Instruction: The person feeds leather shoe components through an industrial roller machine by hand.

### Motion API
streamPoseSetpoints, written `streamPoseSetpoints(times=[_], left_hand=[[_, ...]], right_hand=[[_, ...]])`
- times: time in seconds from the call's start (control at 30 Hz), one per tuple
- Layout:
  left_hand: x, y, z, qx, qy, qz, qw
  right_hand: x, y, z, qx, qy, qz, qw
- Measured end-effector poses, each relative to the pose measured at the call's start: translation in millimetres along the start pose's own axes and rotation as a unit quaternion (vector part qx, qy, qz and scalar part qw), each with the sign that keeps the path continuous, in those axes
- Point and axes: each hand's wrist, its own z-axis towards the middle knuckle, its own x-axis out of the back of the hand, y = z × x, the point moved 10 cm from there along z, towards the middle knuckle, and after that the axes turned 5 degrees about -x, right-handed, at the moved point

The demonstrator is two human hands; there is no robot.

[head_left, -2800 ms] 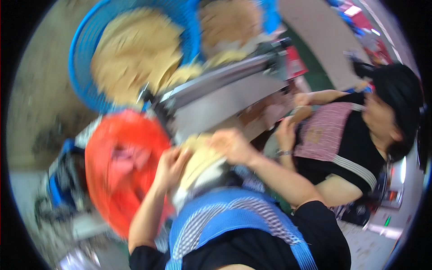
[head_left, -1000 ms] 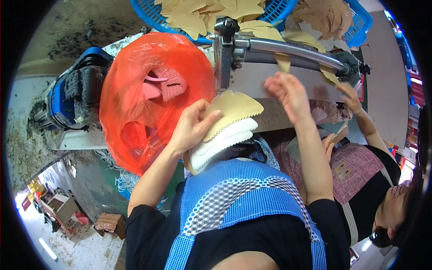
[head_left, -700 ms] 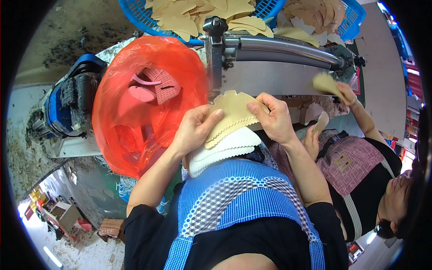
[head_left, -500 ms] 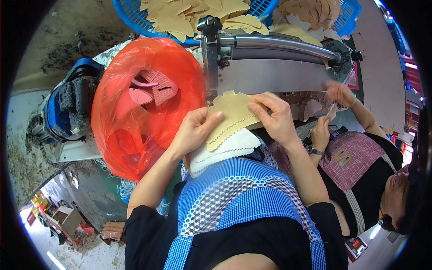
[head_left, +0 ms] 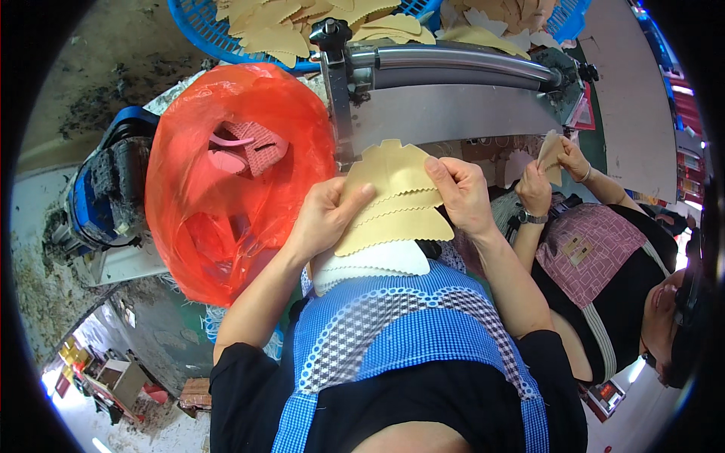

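I hold a stack of tan flat pieces with zigzag edges [head_left: 389, 200] in front of my chest. My left hand [head_left: 325, 219] grips the stack's left side, thumb on top. My right hand [head_left: 461, 195] pinches the top piece at its right edge. Beneath the tan pieces a white stack [head_left: 370, 263] rests against my blue checked apron [head_left: 408, 340]. Just beyond my hands stands a grey metal machine with a long roller [head_left: 453, 68].
An orange plastic bag [head_left: 226, 174] with pink pieces inside hangs to my left. Blue baskets [head_left: 196, 30] heaped with tan pieces sit behind the machine. A blue motor [head_left: 98, 196] is at far left. Another person's hands [head_left: 547, 170] hold a tan piece on my right.
My right hand came back from the machine's roller to the tan stack and now pinches its top piece. My left hand kept hold of the stack.
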Motion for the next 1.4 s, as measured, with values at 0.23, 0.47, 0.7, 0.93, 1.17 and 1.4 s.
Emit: streamPoseSetpoints(times=[0.23, 0.47, 0.7, 0.93, 1.17, 1.4], left_hand=[[21, 8, -15, -0.050, 0.067, -0.017, 0.996], [30, 16, -15, -0.079, 0.114, 0.167, 0.976], [16, 13, -31, -0.075, -0.020, 0.052, 0.996], [35, 5, -18, -0.057, 0.053, 0.035, 0.996], [32, 11, -31, -0.042, -0.003, 0.000, 0.999], [33, 22, -25, -0.044, -0.027, 0.033, 0.998]], right_hand=[[58, 41, 14, -0.201, 0.171, 0.089, 0.960], [16, 2, 76, -0.153, 0.077, 0.325, 0.930], [38, 24, 45, -0.220, 0.025, 0.034, 0.975], [-26, 0, 63, -0.139, -0.167, 0.130, 0.967], [-13, 0, 26, -0.025, -0.118, -0.004, 0.993], [50, 23, 78, -0.125, 0.065, 0.180, 0.974]])
